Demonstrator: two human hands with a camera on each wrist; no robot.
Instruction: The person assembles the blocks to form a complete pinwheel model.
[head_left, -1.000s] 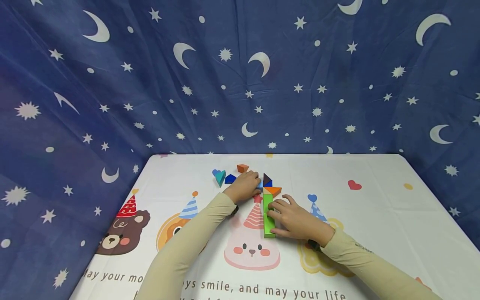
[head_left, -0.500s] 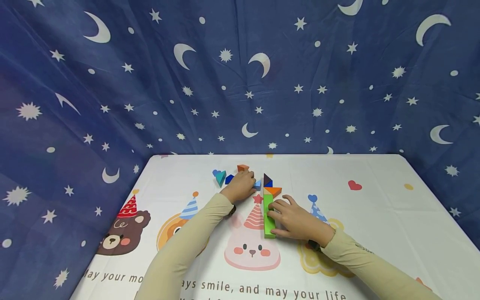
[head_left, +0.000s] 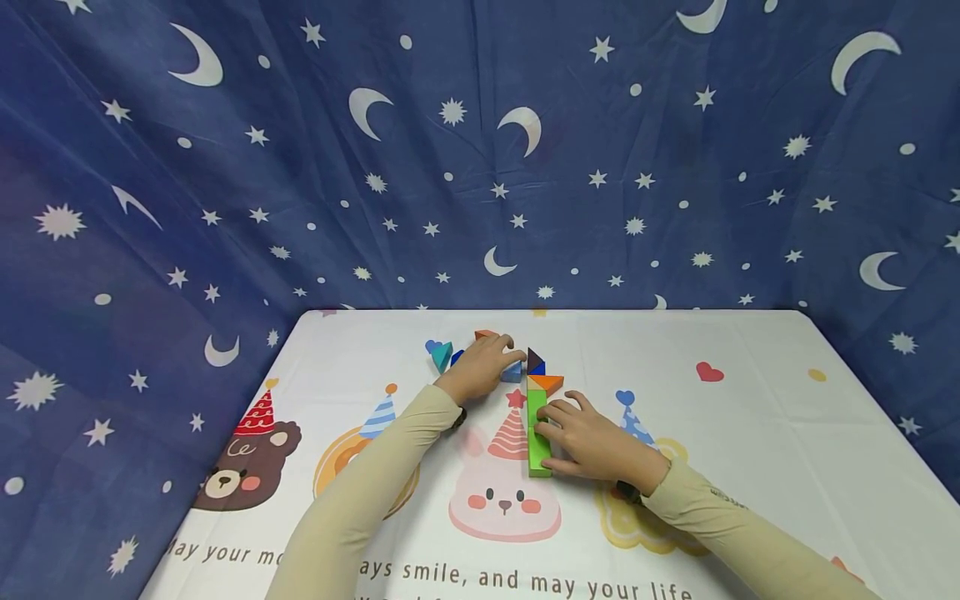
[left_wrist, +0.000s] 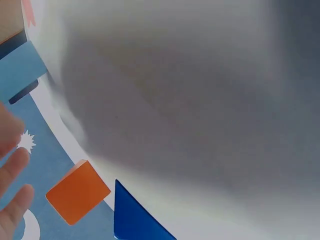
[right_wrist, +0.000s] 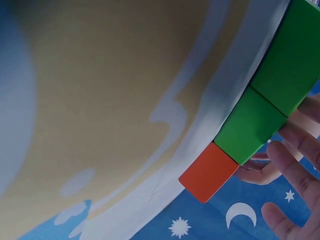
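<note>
My left hand (head_left: 480, 367) hovers among loose blocks at the table's back, fingers loosely bent. Its fingertips are near a light blue block (head_left: 512, 373); contact cannot be made out. In the left wrist view, its fingers (left_wrist: 15, 205) show beside an orange block (left_wrist: 78, 194) and a dark blue triangular block (left_wrist: 135, 217). My right hand (head_left: 592, 442) rests its fingers and thumb against two green blocks (head_left: 538, 452) laid end to end. Beyond them lie an orange triangular block (head_left: 551, 383), a dark brown triangular block (head_left: 533, 360) and a blue one (head_left: 540, 368).
A teal triangular block (head_left: 441, 357) lies left of my left hand, with an orange block (head_left: 486, 334) behind it, partly covered. The white tablecloth (head_left: 637, 350) carries printed cartoon animals. A blue star-and-moon curtain (head_left: 480, 208) hangs behind the table.
My left hand has drawn back leftward from the light blue block, uncovering it, and now covers most of the dark blue block. The right hand has stayed on the green blocks.
</note>
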